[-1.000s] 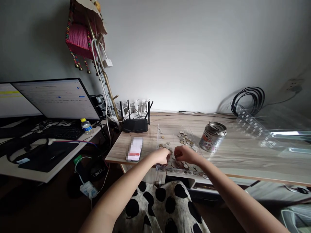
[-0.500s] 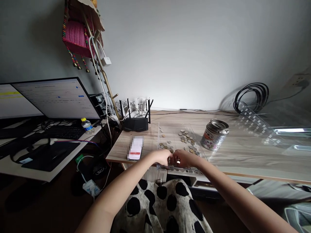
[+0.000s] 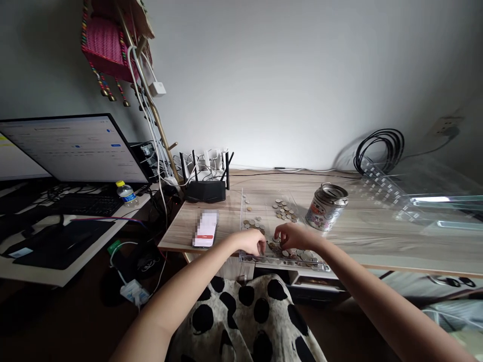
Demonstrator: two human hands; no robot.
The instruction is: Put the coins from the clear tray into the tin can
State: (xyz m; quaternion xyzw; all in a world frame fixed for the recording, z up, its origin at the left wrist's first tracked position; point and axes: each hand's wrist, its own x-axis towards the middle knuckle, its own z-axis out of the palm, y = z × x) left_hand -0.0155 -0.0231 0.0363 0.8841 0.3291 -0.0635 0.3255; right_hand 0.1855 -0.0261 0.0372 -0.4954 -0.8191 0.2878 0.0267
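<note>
With the clear tray (image 3: 264, 201) as the dial and twelve o'clock straight ahead, coins (image 3: 286, 208) spread over much of its floor: a loose cluster at one o'clock, a smaller one at nine, a few singles along the edge at ten, and a thicker heap by the front edge at five. Left hand (image 3: 252, 241) over the tray at eight o'clock, fingers bent downward among the coins; cannot tell whether grasping one. Right hand (image 3: 296, 236) at four o'clock, thumb and fingers curled toward nine, close over the coins; cannot tell here either of any coin pinched. Hands apart, with more coins between, at six. Just outside the tray at two o'clock, upright on the tabletop (image 3: 377, 236), a printed metal can (image 3: 325, 213), dark slot in its lid, contents hidden. Farther out at two, a clear plastic case (image 3: 388, 193), contents unclear under glare. Phone (image 3: 206, 230) at nine, screen up and lit; black router (image 3: 206, 191) at ten. Far out at ten, a yellow-capped bottle (image 3: 126, 195); higher up at ten-thirty, a hanging pink basket (image 3: 107, 45), inside out of sight.
</note>
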